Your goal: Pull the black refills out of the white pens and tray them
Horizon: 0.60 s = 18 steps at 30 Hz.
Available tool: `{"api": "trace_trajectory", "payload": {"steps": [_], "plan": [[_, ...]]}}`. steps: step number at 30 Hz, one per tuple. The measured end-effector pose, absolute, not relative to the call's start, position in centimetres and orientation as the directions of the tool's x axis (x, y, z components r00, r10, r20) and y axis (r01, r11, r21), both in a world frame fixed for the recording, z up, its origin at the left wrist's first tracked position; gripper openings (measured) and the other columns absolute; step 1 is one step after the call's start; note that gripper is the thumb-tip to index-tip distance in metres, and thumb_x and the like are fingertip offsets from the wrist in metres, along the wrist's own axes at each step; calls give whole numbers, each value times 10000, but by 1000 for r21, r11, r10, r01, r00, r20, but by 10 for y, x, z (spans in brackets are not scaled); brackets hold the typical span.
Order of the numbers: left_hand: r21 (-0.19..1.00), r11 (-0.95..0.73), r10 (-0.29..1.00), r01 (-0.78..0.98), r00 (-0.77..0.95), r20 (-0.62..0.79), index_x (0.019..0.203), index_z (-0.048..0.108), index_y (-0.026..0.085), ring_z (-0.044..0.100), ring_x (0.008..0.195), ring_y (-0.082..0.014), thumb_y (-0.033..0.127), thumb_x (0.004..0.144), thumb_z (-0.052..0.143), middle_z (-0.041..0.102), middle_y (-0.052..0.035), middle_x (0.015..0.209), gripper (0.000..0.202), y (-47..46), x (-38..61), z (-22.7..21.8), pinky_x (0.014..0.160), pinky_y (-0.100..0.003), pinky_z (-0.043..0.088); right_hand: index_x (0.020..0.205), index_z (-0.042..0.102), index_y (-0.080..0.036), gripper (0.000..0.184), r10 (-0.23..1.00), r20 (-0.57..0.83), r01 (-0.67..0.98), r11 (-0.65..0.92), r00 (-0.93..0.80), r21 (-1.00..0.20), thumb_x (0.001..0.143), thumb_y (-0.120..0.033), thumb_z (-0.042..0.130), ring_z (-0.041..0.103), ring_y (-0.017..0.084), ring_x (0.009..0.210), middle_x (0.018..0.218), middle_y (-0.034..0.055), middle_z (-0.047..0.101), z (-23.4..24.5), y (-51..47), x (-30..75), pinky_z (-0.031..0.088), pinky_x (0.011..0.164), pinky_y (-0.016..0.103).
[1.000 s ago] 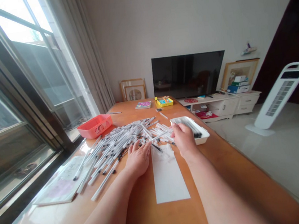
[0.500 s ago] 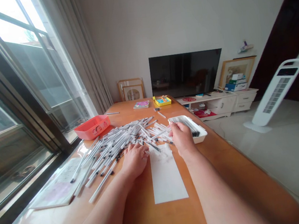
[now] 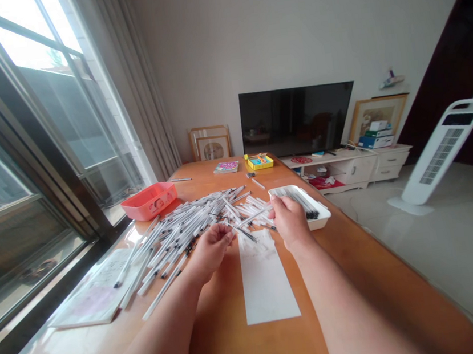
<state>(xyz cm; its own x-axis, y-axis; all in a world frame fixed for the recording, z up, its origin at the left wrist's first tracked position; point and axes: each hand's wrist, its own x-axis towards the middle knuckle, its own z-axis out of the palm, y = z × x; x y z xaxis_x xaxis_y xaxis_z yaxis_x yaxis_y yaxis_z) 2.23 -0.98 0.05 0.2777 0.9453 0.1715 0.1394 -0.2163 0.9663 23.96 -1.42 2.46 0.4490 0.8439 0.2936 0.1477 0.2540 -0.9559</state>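
Right hand: the right hand has its fingers closed around one end of a clear slender plastic pen barrel.
Left hand: the left hand has thumb and fingertips drawn close together; whether they meet, or pinch anything small, I cannot tell.
Pen barrel: between the hands, raised at a slant, long axis roughly 2 to 8 o'clock; it leaves the right hand towards 8 o'clock, its free end near the left fingertips. From the left hand it lies at 2 o'clock; the right hand, gripping it, is the nearer.
Dark thin rods: a few slim black rods just beside the left fingertips, at 3 o'clock.
White paper: a long blank white paper strip below the barrel, towards 6 o'clock.
Pen pile: a broad heap of clear, black-ended plastic pens from the left hand's 9 to 12 o'clock.
White tray: a shallow white plastic tray holding dark-tipped pens, just beyond the right hand at 1 o'clock.
Table: glossy orange-brown wooden table, with an open coral-red plastic box at 10 o'clock.
Room: black flat television at 1 o'clock, white upright tower fan at 2, tall metal-framed window at 10.
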Motion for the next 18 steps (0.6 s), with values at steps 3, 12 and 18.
{"api": "trace_trajectory", "payload": {"steps": [3, 12, 18], "plan": [[992, -121, 952, 38, 288, 105, 879, 605, 183, 524, 714, -134, 419, 829, 705, 627, -22, 818, 261, -15, 24, 8, 695, -278, 399, 764, 631, -206, 414, 833, 271, 129, 238, 483, -963, 888, -589, 533, 499, 154, 526, 585, 0, 584, 27, -15, 236, 386, 499, 278], [996, -67, 949, -62, 305, 83, 846, 624, 170, 505, 687, -115, 389, 783, 767, 610, -7, 773, 269, -20, 27, 14, 667, -255, 386, 718, 615, -199, 406, 863, 262, 112, 237, 432, -965, 876, -568, 549, 470, 144, 511, 557, -2, 569, 29, -18, 230, 363, 486, 268], [979, -25, 966, -201, 247, 76, 834, 637, 172, 487, 628, -100, 412, 783, 770, 593, 3, 720, 279, -15, 20, 14, 629, -244, 375, 726, 593, -193, 261, 956, 94, -89, 123, 277, -988, 788, -443, 636, 421, 99, 458, 574, -20, 583, 36, -26, 226, 298, 433, 230]]}}
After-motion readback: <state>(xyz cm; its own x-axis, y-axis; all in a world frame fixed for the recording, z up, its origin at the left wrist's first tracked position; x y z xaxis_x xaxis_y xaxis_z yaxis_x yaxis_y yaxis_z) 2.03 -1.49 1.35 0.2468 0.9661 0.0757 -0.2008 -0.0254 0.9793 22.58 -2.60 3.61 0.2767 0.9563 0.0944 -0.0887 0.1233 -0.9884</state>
